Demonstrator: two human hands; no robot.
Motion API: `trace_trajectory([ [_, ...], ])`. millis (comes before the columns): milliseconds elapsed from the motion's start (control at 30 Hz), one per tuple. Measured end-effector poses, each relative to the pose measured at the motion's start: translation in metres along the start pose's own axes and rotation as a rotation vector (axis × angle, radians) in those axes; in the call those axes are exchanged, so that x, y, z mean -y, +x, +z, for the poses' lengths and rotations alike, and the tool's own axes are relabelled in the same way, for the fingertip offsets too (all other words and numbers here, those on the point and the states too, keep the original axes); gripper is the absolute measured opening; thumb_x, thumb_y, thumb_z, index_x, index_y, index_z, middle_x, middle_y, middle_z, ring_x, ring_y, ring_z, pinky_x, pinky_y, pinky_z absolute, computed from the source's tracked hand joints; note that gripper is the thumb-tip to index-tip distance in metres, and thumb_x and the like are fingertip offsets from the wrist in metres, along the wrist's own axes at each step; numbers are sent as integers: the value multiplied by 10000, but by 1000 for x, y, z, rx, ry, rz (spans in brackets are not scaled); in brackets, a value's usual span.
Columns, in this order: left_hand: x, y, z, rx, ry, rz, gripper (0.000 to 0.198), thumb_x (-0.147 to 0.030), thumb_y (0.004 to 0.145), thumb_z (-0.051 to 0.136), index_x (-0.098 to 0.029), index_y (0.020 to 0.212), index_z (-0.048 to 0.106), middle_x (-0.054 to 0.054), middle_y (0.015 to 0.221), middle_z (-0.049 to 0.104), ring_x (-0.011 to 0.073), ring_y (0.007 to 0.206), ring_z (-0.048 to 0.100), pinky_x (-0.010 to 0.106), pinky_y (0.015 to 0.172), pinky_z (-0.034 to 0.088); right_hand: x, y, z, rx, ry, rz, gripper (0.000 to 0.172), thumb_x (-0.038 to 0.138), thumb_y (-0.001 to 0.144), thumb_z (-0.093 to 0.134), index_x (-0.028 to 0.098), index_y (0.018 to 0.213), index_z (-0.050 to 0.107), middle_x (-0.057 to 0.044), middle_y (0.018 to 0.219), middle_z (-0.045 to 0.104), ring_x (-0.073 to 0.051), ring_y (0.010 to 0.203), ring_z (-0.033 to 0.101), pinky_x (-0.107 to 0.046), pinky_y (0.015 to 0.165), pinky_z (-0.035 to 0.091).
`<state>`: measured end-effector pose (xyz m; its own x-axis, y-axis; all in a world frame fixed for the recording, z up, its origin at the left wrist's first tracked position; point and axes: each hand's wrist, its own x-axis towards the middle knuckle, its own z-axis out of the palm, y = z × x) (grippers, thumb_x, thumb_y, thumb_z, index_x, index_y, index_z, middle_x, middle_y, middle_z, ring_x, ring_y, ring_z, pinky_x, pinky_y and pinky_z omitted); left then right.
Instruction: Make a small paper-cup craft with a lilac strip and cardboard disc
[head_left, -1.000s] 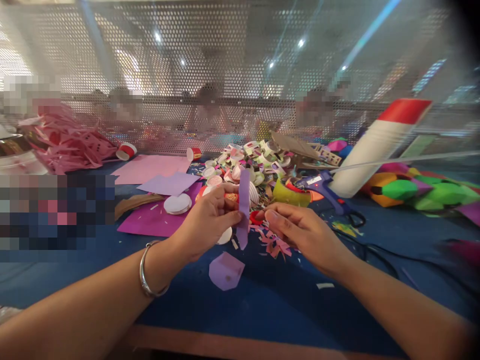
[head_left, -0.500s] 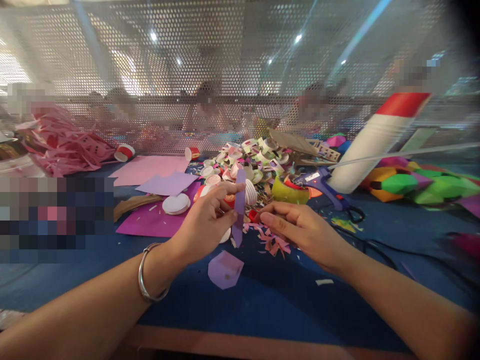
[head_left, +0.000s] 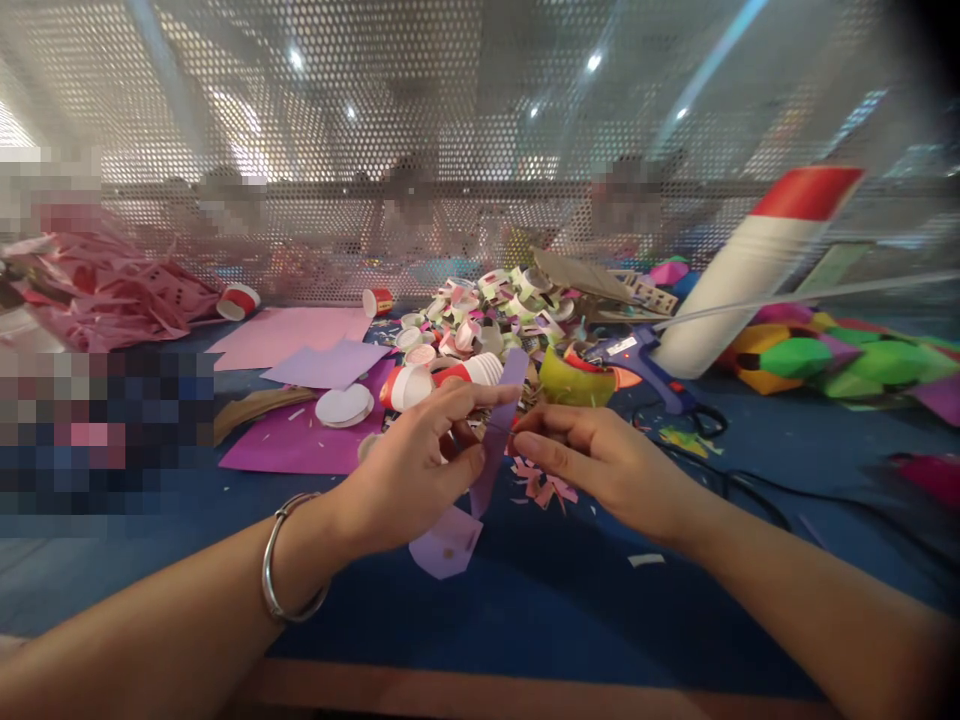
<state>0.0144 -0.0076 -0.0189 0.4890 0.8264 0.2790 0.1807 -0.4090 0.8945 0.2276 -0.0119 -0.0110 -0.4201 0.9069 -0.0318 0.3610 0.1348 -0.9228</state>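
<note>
A narrow purple paper strip [head_left: 500, 425] stands upright in my left hand [head_left: 420, 460], the fingers and thumb closed on it. My right hand [head_left: 592, 450] is at the strip's right side, thumb and fingers pinched together. A thin dark line shows between its fingertips and the strip, too fine to make out. On the table beneath lies a purple paper polygon [head_left: 442, 545], partly covered by my left hand. Small pink paper scraps [head_left: 544, 485] lie behind the right fingertips. Red and white paper cups [head_left: 409, 387] lie just beyond my left hand.
A heap of cut cup rings [head_left: 487, 310] fills the back middle. A blue glue gun [head_left: 637, 355] lies beside a yellow-green piece [head_left: 574, 380]. At right lean stacked cups [head_left: 742, 280] near coloured paper shapes [head_left: 870, 360]. Left are paper sheets [head_left: 300, 335], white discs [head_left: 343, 405] and pink paper [head_left: 127, 290].
My left hand has moved the purple strip right and tilted it, closer to my right hand. The small red piece seen by my right fingertips is no longer visible.
</note>
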Motion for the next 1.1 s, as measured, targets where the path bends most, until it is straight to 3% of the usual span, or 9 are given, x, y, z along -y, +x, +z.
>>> trace_trajectory([
  [233,-1,-1,0,2,20,1,539,-98,858,549,-272,1367,585,63,1047,656,168,815,618,273,671,529,-2,0,-1,16,-7,-14,356,551,895,607,196,894,627,-19,754,659,-161,659,677,-273,592,547],
  [467,-4,-1,-1,-34,42,-18,547,-132,861,596,-279,1387,569,20,831,620,143,714,586,249,607,487,0,-2,-2,10,-60,-44,380,561,923,557,199,826,619,-21,740,663,-156,640,674,-257,557,520],
  [700,-20,-13,-24,-193,70,-88,529,-212,869,663,-291,1381,555,-9,729,599,114,605,545,201,509,433,-2,0,-7,89,-248,-22,399,581,933,521,198,858,604,-20,723,676,-155,629,649,-258,558,460],
  [867,-19,-49,-25,-264,183,-190,517,-258,883,664,-309,1379,528,26,935,622,123,676,627,199,528,505,-2,-4,1,123,-696,-65,364,537,926,547,196,825,623,-19,682,637,-153,585,559,-265,542,344],
  [967,-15,-61,-11,-212,259,-207,484,-222,891,631,-324,1356,543,62,1191,574,113,727,661,214,593,569,0,-8,6,130,-821,-69,315,504,918,572,201,845,621,-23,690,641,-160,580,557,-270,545,316],
  [1100,-9,-56,11,-115,289,-180,540,-172,889,591,-329,1396,494,74,1319,500,120,802,676,230,665,606,-1,-12,9,101,-878,-102,247,449,912,599,209,856,609,-15,688,645,-161,572,562,-270,530,294],
])
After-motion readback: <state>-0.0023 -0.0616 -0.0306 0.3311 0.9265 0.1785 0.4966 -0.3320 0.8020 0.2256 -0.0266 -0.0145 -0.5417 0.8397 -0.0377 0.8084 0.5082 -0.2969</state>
